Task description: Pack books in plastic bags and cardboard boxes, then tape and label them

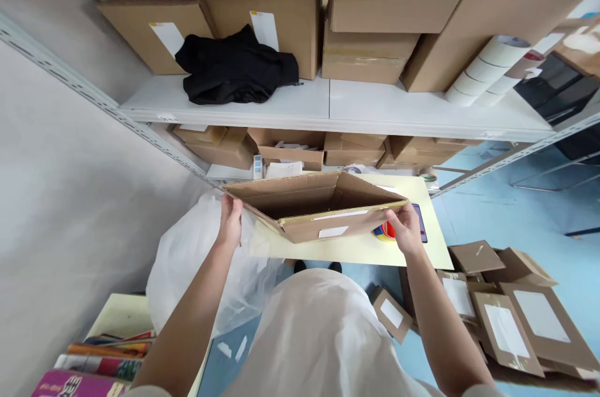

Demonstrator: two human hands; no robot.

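A cardboard box (300,228), partly unfolded into a slanted shape and open at the top, is held between my two hands over a pale yellow table (431,241). My left hand (230,221) grips its left corner. At the right corner, my right hand (405,228) is closed with the thumb on the near panel. White labels (333,232) are stuck to that panel. Just behind my right hand lie a phone (419,222) and a roll of tape (385,232), partly hidden by the box.
Shelves (300,100) ahead carry cartons, a black garment (237,69) and label rolls (487,69). Labelled cardboard boxes (506,322) are piled on the floor at right. A large translucent plastic bag (187,253) stands left. Books (103,359) lie at lower left.
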